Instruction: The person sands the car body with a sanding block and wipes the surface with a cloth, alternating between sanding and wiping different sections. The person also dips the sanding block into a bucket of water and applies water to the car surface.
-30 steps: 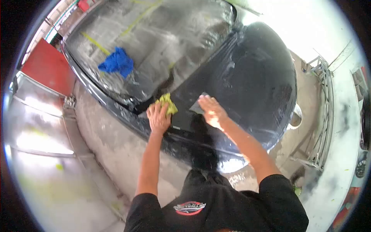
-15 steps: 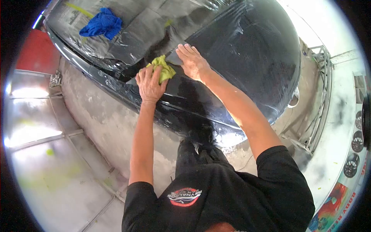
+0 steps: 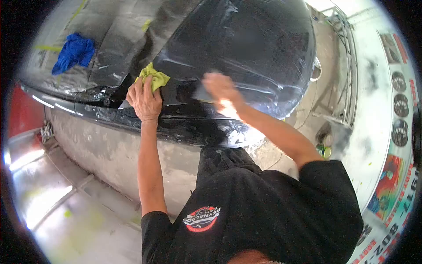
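Observation:
On the black car hood (image 3: 246, 48), my left hand (image 3: 145, 100) has its fingers curled over a crumpled yellow-green cloth (image 3: 159, 80). To its right, my right hand (image 3: 222, 90) is smeared by motion over the dark panel near the hood's side edge. A thin grey sheet (image 3: 203, 95), like sandpaper, sticks out from under that hand; its grip is partly hidden. White smears mark the paint along the edge nearest me.
Clear plastic film (image 3: 114, 39) covers the windshield, with a crumpled blue cloth (image 3: 74, 53) lying on it. A metal frame (image 3: 345, 66) stands beyond the car's front. Grey panels (image 3: 83, 220) are at lower left. A banner with wheel pictures (image 3: 400, 105) hangs at right.
My right hand has slid along the panel away from the yellow-green cloth, the grey sheet moving with it. My left hand stays at the cloth. The whole view has turned and shifted.

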